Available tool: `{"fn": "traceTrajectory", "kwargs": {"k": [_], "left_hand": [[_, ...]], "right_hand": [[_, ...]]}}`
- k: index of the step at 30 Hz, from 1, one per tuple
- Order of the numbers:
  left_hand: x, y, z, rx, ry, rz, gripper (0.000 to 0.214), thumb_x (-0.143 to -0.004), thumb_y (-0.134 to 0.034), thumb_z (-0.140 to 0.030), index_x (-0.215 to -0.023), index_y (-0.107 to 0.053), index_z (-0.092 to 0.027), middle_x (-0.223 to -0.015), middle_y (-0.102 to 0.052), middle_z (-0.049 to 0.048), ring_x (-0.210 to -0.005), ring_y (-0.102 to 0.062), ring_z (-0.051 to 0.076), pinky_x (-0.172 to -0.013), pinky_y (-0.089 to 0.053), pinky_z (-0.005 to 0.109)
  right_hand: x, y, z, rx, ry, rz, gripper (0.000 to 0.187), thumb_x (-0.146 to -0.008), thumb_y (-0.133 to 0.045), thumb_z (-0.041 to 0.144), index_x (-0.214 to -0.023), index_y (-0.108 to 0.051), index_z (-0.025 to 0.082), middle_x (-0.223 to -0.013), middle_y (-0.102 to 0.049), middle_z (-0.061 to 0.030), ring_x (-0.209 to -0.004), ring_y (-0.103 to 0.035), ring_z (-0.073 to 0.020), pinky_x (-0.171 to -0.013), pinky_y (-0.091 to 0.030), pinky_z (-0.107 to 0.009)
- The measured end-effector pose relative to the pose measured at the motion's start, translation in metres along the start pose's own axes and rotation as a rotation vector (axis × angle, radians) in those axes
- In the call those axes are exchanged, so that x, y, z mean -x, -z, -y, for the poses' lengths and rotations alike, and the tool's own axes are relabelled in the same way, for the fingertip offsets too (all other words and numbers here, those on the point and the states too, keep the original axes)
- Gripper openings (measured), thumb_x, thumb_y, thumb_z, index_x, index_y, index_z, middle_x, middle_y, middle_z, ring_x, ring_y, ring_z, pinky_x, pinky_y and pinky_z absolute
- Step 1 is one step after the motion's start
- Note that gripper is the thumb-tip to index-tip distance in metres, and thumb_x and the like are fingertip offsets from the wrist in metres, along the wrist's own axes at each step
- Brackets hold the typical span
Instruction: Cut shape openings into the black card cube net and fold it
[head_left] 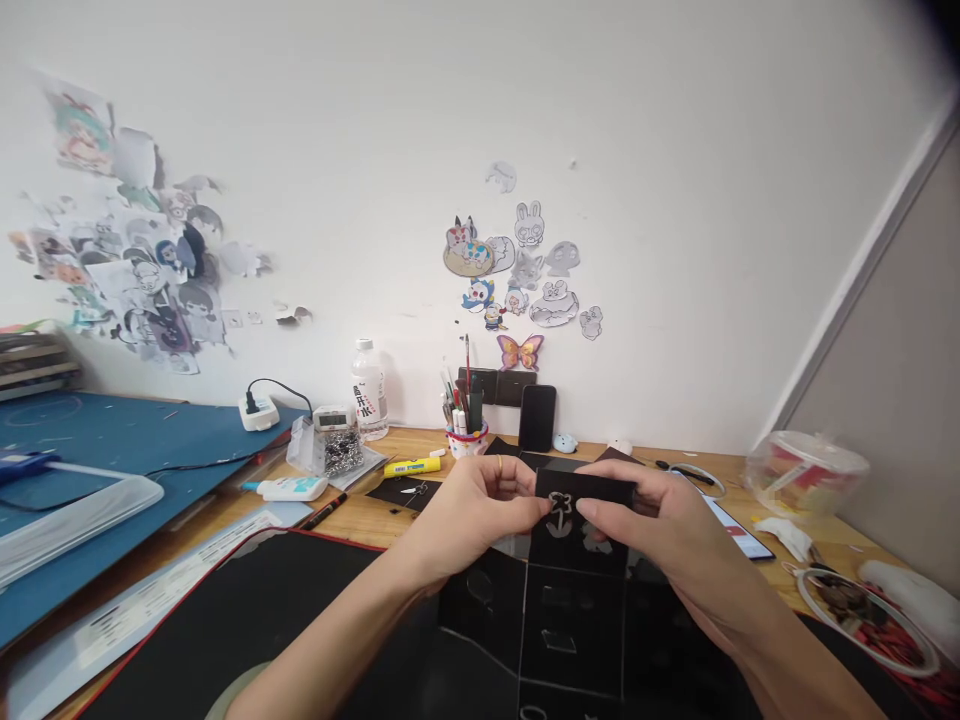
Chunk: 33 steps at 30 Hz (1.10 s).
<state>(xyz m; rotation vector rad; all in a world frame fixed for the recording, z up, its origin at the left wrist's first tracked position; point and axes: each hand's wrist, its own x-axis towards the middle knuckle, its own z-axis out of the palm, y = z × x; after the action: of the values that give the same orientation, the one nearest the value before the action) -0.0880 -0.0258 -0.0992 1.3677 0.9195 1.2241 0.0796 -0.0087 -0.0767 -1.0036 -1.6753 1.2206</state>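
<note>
A black sheet of paper [574,590] is held up in front of me, ruled by pale lines into squares. Its top panel carries a light flower drawing [559,520], and fainter shapes show on other panels. My left hand [491,505] pinches this panel's left edge, the thumb pressed beside the flower. On the opposite side my right hand [649,510] grips the panel, its thumb lying across the front near the flower. Both hands' fingers are partly hidden behind the paper. Below, the sheet hangs over a black desk mat [300,600], and its lower part runs out of view.
Left of my arms lie a glue bottle [289,488], a yellow tube [412,467] and a black pen [325,511]. Behind stand a pen cup [466,437], a water bottle [370,395] and a phone [538,418]. At right are a tablet [739,530] and a round hoop [870,620].
</note>
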Motion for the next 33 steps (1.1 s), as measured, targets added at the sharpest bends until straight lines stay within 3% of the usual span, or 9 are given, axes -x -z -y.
{"fn": "traceTrajectory", "kwargs": {"k": [4,11,14,16,20,23,25,29,33], "left_hand": [[0.003,-0.002,0.000,-0.090,-0.103,-0.024,0.012,-0.071,-0.063,-0.022,-0.068,-0.055,-0.013,-0.065,-0.053,-0.0034,-0.061,-0.045,0.005,-0.057,-0.033,0.018],[0.006,-0.005,-0.004,-0.049,-0.100,-0.014,0.014,-0.071,-0.064,-0.023,-0.072,-0.053,-0.015,-0.063,-0.051,-0.0042,-0.057,-0.046,0.005,-0.056,-0.038,0.018],[0.007,-0.006,-0.005,-0.197,-0.242,-0.081,0.009,-0.074,-0.061,-0.019,-0.073,-0.053,-0.016,-0.070,-0.054,-0.0017,-0.064,-0.049,0.008,-0.059,-0.041,0.019],[0.009,-0.006,-0.005,-0.446,-0.506,-0.178,0.006,-0.075,-0.057,-0.012,-0.073,-0.054,-0.016,-0.073,-0.055,0.0001,-0.069,-0.051,0.010,-0.062,-0.043,0.022],[0.017,-0.003,-0.001,-1.073,-1.200,-0.293,0.015,-0.073,-0.055,-0.004,-0.079,-0.060,-0.017,-0.073,-0.062,0.0037,-0.073,-0.055,0.014,-0.066,-0.046,0.026],[0.023,0.001,0.003,-1.291,-1.408,-0.260,0.017,-0.072,-0.057,-0.006,-0.081,-0.062,-0.019,-0.074,-0.067,0.0043,-0.073,-0.059,0.016,-0.066,-0.049,0.027],[0.025,0.004,0.008,-1.300,-1.412,-0.203,0.023,-0.072,-0.056,-0.005,-0.083,-0.064,-0.023,-0.076,-0.069,0.0029,-0.069,-0.061,0.016,-0.064,-0.050,0.027],[0.027,0.010,0.018,-1.241,-1.109,-0.026,0.036,-0.073,-0.053,-0.005,-0.093,-0.064,-0.033,-0.087,-0.069,-0.0002,-0.073,-0.064,0.017,-0.064,-0.053,0.028],[0.027,0.013,0.026,-1.089,-1.030,-0.006,0.037,-0.073,-0.055,-0.006,-0.093,-0.064,-0.035,-0.089,-0.069,-0.0012,-0.075,-0.064,0.017,-0.068,-0.053,0.030]], "right_hand": [[0.003,-0.001,0.004,0.027,-0.008,0.013,0.015,-0.066,-0.064,0.024,-0.080,-0.066,0.020,-0.065,-0.059,0.0022,-0.060,-0.051,-0.0105,-0.055,-0.041,-0.021],[0.000,0.004,0.000,-0.070,-0.021,0.088,0.017,-0.066,-0.065,0.024,-0.082,-0.066,0.020,-0.067,-0.058,0.0023,-0.059,-0.049,-0.0078,-0.055,-0.041,-0.019],[0.001,0.009,0.000,0.013,0.062,0.092,0.012,-0.068,-0.065,0.025,-0.078,-0.063,0.020,-0.077,-0.059,0.0003,-0.068,-0.053,-0.0110,-0.062,-0.044,-0.023],[0.003,0.012,0.001,0.160,0.253,0.046,0.004,-0.069,-0.062,0.018,-0.071,-0.060,0.020,-0.083,-0.058,-0.0001,-0.077,-0.055,-0.0130,-0.069,-0.044,-0.025],[0.007,0.013,-0.001,0.571,0.848,-0.153,0.022,-0.065,-0.051,-0.002,-0.065,-0.056,0.020,-0.082,-0.053,-0.0007,-0.081,-0.052,-0.0140,-0.071,-0.042,-0.027],[0.008,0.010,-0.001,0.720,1.179,-0.280,0.026,-0.064,-0.048,-0.006,-0.063,-0.056,0.019,-0.076,-0.051,-0.0014,-0.077,-0.050,-0.0148,-0.068,-0.041,-0.030],[0.009,0.008,0.000,0.745,1.260,-0.346,0.027,-0.065,-0.049,-0.006,-0.061,-0.056,0.020,-0.072,-0.050,-0.0007,-0.074,-0.049,-0.0143,-0.066,-0.041,-0.029],[0.011,0.004,0.003,0.795,1.324,-0.421,0.030,-0.065,-0.052,-0.006,-0.057,-0.056,0.023,-0.068,-0.049,0.0007,-0.070,-0.047,-0.0135,-0.065,-0.041,-0.028],[0.012,0.003,0.000,0.811,1.350,-0.445,0.029,-0.064,-0.055,-0.005,-0.058,-0.055,0.023,-0.068,-0.048,0.0009,-0.071,-0.046,-0.0140,-0.068,-0.042,-0.029]]}}
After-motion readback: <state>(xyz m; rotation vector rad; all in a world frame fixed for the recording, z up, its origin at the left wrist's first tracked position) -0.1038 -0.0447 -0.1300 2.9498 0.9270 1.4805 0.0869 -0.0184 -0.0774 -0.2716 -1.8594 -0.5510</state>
